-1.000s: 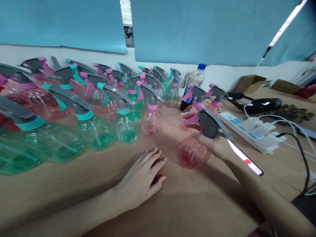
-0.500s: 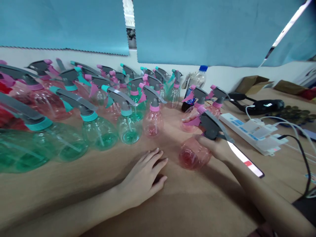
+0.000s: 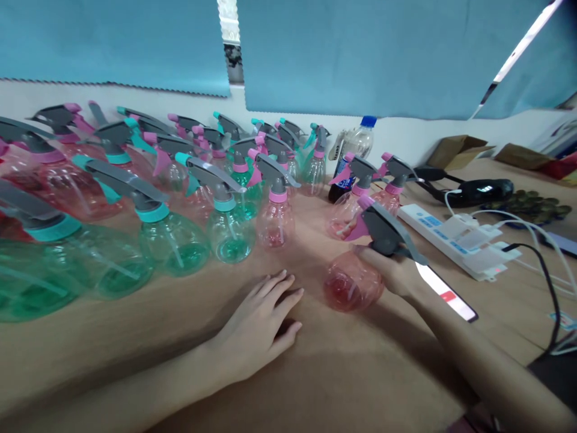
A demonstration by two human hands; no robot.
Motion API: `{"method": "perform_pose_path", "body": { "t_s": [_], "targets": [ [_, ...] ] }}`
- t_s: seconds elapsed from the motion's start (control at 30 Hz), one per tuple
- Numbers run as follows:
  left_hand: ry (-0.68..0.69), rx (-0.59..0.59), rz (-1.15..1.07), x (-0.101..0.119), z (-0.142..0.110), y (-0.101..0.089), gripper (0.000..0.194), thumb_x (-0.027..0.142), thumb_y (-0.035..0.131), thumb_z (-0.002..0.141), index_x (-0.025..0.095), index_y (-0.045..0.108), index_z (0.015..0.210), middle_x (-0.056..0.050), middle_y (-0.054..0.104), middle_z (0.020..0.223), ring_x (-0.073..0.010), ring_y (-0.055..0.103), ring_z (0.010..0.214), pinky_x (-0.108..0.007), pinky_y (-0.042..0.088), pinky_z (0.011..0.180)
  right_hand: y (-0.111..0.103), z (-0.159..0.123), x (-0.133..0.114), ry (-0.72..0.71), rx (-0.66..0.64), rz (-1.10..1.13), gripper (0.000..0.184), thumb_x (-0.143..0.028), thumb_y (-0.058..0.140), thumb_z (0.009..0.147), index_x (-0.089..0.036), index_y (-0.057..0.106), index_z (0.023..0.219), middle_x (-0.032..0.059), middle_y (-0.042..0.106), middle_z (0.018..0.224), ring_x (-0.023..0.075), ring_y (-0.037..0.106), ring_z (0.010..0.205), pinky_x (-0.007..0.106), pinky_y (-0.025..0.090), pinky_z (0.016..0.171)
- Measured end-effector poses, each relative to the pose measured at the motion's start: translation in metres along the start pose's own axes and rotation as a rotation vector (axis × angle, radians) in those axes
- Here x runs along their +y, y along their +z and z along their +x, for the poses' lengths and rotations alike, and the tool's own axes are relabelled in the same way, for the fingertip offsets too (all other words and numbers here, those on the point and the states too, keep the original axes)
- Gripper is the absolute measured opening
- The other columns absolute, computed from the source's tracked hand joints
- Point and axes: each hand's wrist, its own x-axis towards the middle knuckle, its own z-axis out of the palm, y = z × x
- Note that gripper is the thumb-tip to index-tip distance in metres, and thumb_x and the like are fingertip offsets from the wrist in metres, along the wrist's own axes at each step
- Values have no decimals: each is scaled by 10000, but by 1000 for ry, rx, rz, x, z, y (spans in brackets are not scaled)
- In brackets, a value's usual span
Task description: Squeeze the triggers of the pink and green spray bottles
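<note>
My right hand [image 3: 383,267] is wrapped round the neck of a pink spray bottle [image 3: 347,285], which has a grey trigger head with a pink nozzle and leans to the left. Flat on the table [image 3: 288,385] rests my left hand [image 3: 259,322], fingers spread and holding nothing. Beyond its fingertips stand a clear pink spray bottle [image 3: 276,225] and a green spray bottle [image 3: 231,240]. Two more pink spray bottles, one of them partly hidden [image 3: 390,195], stand just behind the held one.
Several green and pink spray bottles fill the left side. A soda bottle [image 3: 360,144] with a blue cap stands near the wall. To the right lie a phone [image 3: 444,291], a white power strip [image 3: 446,237] with cables, a black device [image 3: 478,192] and an open cardboard box [image 3: 457,151].
The whole view has shifted slightly. My right hand keeps its grip on the pink spray bottle, and my left hand stays flat on the table.
</note>
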Motion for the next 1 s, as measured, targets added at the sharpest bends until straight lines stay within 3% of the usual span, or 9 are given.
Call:
{"method": "perform_pose_path", "body": {
  "t_s": [0.2, 0.37, 0.53, 0.73, 1.0],
  "targets": [
    [10, 12, 1, -2, 0, 1, 412, 310, 528, 947, 117, 549, 1310, -155, 504, 1404, -312, 391, 1346, -529, 360, 1074, 1, -4, 8, 74, 72, -7, 189, -295, 576, 567, -238, 397, 560, -59, 363, 492, 109, 331, 460, 270, 276, 449],
    [8, 19, -10, -4, -1, 3, 411, 317, 524, 947, 129, 548, 1311, -146, 503, 1406, -310, 392, 1346, -525, 369, 1070, 2, -3, 12, -12, -20, 89, 63, -243, 572, 620, -243, 550, 679, -49, 467, 525, 140, 437, 469, 320, 404, 516],
    [1, 13, -9, -4, -1, 3, 406, 324, 524, 947, 138, 550, 1308, -141, 507, 1405, -310, 395, 1346, -528, 361, 1076, 3, 1, 10, -109, -124, 199, 351, -212, 570, 672, -257, 646, 1012, 0, 684, 728, 230, 667, 710, 405, 520, 728],
    [0, 11, -25, -5, -1, 4, 413, 324, 529, 946, 139, 539, 1316, -144, 497, 1413, -310, 383, 1356, -523, 351, 1084, 4, 1, 8, -118, -141, 224, 455, -202, 589, 702, -257, 622, 1152, 46, 744, 960, 252, 702, 873, 423, 554, 780],
    [-8, -7, -24, -3, 0, 2, 406, 327, 507, 956, 140, 537, 1315, -148, 494, 1417, -306, 380, 1358, -523, 349, 1084, 5, -3, 13, -93, -71, 138, 334, -253, 637, 776, -233, 650, 1109, 38, 736, 833, 302, 662, 1063, 524, 472, 972]
  ]
}}
